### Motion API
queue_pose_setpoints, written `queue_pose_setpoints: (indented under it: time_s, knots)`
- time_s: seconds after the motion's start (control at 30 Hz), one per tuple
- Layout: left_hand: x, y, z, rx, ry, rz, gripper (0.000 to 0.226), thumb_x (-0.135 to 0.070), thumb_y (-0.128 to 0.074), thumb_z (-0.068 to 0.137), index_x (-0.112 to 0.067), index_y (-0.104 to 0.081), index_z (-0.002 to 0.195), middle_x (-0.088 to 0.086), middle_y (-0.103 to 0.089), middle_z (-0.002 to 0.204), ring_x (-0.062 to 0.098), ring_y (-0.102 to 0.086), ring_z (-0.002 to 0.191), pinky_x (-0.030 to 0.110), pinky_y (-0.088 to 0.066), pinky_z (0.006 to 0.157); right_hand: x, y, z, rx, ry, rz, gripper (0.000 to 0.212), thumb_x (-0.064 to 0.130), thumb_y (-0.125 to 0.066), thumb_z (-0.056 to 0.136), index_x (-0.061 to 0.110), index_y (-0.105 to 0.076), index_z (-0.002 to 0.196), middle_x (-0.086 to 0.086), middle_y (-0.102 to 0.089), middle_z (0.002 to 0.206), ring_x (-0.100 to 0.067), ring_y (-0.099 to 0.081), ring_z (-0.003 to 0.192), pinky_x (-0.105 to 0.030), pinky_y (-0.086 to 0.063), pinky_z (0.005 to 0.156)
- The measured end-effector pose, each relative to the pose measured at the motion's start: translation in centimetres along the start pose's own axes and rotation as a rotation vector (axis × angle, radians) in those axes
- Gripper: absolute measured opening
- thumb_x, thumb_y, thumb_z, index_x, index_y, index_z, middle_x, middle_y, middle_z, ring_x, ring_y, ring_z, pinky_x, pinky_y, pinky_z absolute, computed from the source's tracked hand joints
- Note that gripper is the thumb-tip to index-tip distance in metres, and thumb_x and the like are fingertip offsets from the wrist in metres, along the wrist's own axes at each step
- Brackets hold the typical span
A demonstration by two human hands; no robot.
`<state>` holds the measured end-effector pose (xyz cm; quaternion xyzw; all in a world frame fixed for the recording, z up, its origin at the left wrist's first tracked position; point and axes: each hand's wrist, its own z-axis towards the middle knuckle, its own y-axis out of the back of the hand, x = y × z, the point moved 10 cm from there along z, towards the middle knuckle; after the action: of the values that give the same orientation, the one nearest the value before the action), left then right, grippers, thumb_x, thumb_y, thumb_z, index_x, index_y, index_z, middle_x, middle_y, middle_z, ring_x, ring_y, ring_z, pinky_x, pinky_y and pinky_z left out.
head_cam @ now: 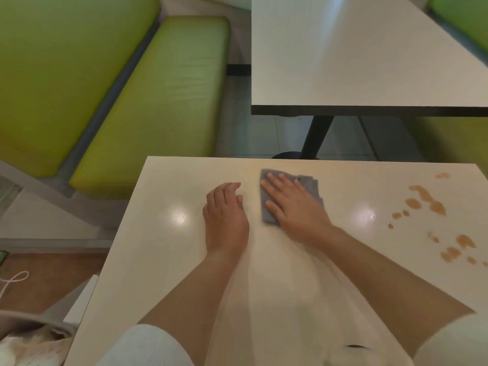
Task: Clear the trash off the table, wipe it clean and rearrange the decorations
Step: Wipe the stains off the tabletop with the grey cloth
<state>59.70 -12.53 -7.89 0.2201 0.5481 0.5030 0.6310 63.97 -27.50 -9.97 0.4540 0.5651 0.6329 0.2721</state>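
**Wipe step in hand, spill not yet reached**

Right hand (293,204) lies flat on the cloth (287,194), fingers straight and slightly spread, palm pressing down. No pinch, no curl round the fabric. Cloth is grey, folded, sitting near the far edge of the table (163,260), about mid-width.

Left hand (225,210) rests on the bare tabletop just left of the cloth, not touching it. Fingers are together and bent loosely at the tips, holding nothing. Looks like a brace only.

No trash or decorations show on this table, so I judge the clearing part done and the wiping under way. Rearranging can't be assessed from here.

Spill (433,204): brown blotches and drips, scattered along the right side of the table, from near the far edge down towards the near right. Well apart from the cloth, and still looks wet and untouched.

Next move, my call: slide the cloth right under flat pressure and cover the whole blotch run. The patches are spread out, so several passes are likely. Risk is smearing rather than lifting; refolding to a clean face may help.

Rest: second table (369,62) beyond, green bench (158,101) to the left, white sleeves at the bottom edge.

Writing/brands: none readable anywhere in view. Cloth and tables carry no visible label.
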Motion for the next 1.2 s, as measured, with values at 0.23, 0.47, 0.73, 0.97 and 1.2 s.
queue_pose_setpoints:
  time_s: [0.23, 0.47, 0.73, 0.97, 1.2]
  knots:
    - [1.9, 0.8, 1.2, 0.012, 0.134, -0.264, 0.025, -0.017, -0.046, 0.099, -0.016, -0.055, 0.122, 0.001, -0.053, 0.124, 0.022, -0.042, 0.117, 0.027, -0.035, 0.095, 1.8, -0.2, 1.9, -0.093, -0.250, -0.017, 0.056, 0.040, -0.020, 0.105, 0.021, -0.011, 0.157, 0.000, -0.001, 0.165, -0.018, 0.002, 0.151, -0.038, 0.005, 0.122]
    - [6.4, 5.4, 4.1, 0.035, 0.163, -0.184, 0.020, -0.024, -0.044, 0.100, -0.027, -0.062, 0.110, -0.010, -0.066, 0.103, 0.016, -0.058, 0.097, 0.038, -0.042, 0.088, -1.4, 0.7, 4.1, -0.085, -0.258, -0.005, 0.054, 0.044, -0.017, 0.105, 0.026, -0.013, 0.156, 0.004, -0.007, 0.164, -0.014, -0.001, 0.151, -0.038, 0.002, 0.122]
    - [12.1, 6.4, 4.8, 0.140, 0.308, -0.156, 0.019, -0.036, -0.041, 0.102, -0.029, -0.058, 0.109, -0.011, -0.056, 0.101, 0.014, -0.053, 0.084, 0.030, -0.036, 0.068, 10.5, -2.6, 4.1, 0.002, 0.063, 0.024, 0.055, 0.048, -0.023, 0.103, 0.032, -0.014, 0.156, 0.012, -0.003, 0.163, -0.011, 0.002, 0.151, -0.036, 0.005, 0.122]
    - [15.4, 8.8, 4.1, 0.163, 0.380, -0.060, 0.035, -0.046, -0.028, 0.102, -0.031, -0.059, 0.105, -0.008, -0.063, 0.087, 0.025, -0.059, 0.084, 0.036, -0.047, 0.072, 3.3, -0.7, 7.5, -0.123, -0.428, -0.006, 0.057, 0.043, -0.018, 0.104, 0.024, -0.010, 0.157, 0.001, -0.004, 0.165, -0.019, 0.002, 0.151, -0.042, 0.004, 0.122]
    - [17.9, 10.0, 5.0, 0.155, 0.359, 0.170, 0.031, -0.036, -0.040, 0.101, -0.025, -0.054, 0.126, 0.005, -0.055, 0.122, 0.026, -0.050, 0.110, 0.041, -0.042, 0.087, 13.5, -3.6, 5.3, 0.012, 0.123, 0.052, 0.063, 0.058, -0.012, 0.096, 0.035, -0.017, 0.155, 0.015, -0.005, 0.162, -0.009, 0.000, 0.150, -0.035, 0.004, 0.122]
